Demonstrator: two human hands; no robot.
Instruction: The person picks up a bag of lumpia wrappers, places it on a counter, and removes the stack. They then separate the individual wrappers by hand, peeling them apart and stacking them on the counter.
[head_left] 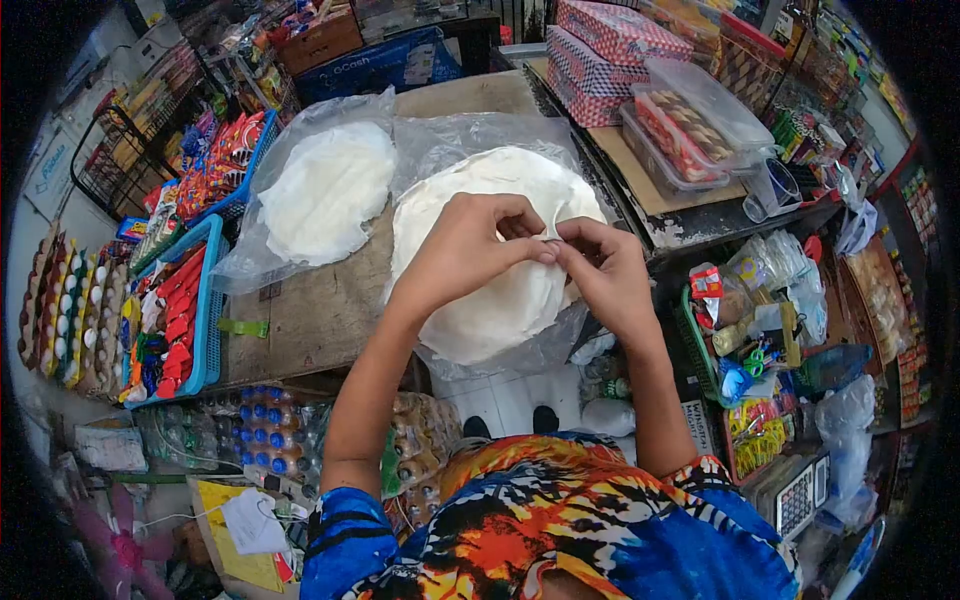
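A large stack of thin, round white wrapper sheets point(490, 315) lies on a clear plastic bag point(455, 135) on the wooden table. Over the stack, my left hand point(485, 245) pinches with thumb and forefinger at the raised edge of a wrapper. Meeting it fingertip to fingertip, my right hand point(610, 265) pinches the same edge from the right. The fingers partly hide the spot they grip. To the left rests a second, smaller pile of white wrappers point(330, 190) on its own plastic sheet.
Blue baskets of snack packets point(215, 300) stand at the table's left, beside egg trays point(85, 300). Checkered boxes point(600, 85) and clear plastic tubs point(700, 125) are at the back right. A green basket point(700, 350) and a calculator point(797, 500) sit at the right.
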